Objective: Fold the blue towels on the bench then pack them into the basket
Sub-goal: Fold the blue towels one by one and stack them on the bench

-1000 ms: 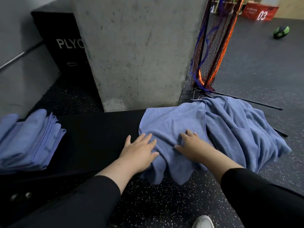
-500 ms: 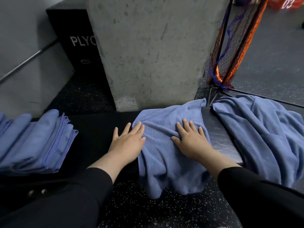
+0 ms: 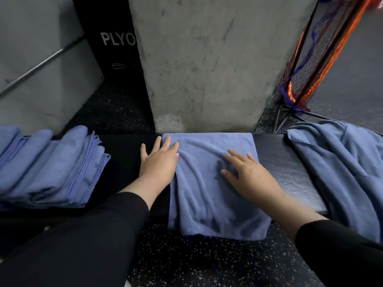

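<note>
Towel (image 3: pixel 209 183) is overhanging the desk (image 3: pixel 286 172) near edge under flat, released left hand (image 3: pixel 159 162) and right hand (image 3: pixel 246 177), risking sliding floorward if pressure is lifting.

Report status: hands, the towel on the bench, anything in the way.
Left hand flat at towel's left edge; right hand flat on it. Towel spread across bench, front hanging over. Folded stack left, loose pile right; nothing blocking.
</note>
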A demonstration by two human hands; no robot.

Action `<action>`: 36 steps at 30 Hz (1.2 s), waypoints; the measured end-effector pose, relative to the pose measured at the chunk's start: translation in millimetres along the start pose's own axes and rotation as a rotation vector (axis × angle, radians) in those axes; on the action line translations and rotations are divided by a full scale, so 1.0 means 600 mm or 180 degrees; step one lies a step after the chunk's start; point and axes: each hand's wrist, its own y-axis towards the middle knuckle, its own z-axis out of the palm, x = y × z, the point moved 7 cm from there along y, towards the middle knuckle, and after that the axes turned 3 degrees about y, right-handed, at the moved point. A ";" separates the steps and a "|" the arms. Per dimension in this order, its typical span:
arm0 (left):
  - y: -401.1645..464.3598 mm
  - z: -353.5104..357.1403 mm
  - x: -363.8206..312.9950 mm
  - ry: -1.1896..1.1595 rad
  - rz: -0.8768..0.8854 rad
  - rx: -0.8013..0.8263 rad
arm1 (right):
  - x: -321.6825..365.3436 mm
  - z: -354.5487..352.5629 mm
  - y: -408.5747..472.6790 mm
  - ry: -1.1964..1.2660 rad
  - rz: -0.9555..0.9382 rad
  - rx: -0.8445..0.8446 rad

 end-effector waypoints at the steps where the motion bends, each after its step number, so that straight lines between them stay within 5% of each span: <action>1: -0.001 -0.010 -0.005 0.0095 0.0067 -0.0233 | 0.002 0.015 -0.009 -0.0104 0.0029 0.0226; 5: -0.041 -0.058 -0.054 -0.0566 0.1342 -0.1233 | -0.006 0.049 -0.020 -0.0408 0.0116 0.0635; 8: -0.077 -0.042 -0.061 -0.0489 0.1839 -0.1002 | -0.018 0.049 -0.009 -0.0525 0.0110 0.0646; 12: -0.075 0.012 -0.025 -0.0124 0.1521 0.0047 | -0.028 0.042 0.011 -0.0434 0.0117 0.0662; 15: -0.060 0.017 -0.015 -0.0028 0.1247 0.0329 | -0.032 0.033 0.019 -0.0326 0.0100 0.0414; 21: -0.056 -0.013 -0.031 -0.0246 0.1066 -0.0247 | 0.005 -0.011 0.007 -0.0087 -0.0589 -0.0533; 25: -0.101 -0.046 -0.035 -0.0481 0.1594 -0.0913 | 0.067 -0.019 -0.039 0.0332 -0.1296 -0.0121; 30: -0.172 -0.033 -0.047 -0.0169 0.1972 -0.0330 | 0.087 0.019 -0.117 -0.0295 -0.1459 0.0768; 36: -0.226 -0.011 -0.058 0.0102 0.1505 -0.0078 | 0.099 0.014 -0.123 -0.0150 -0.0940 0.0409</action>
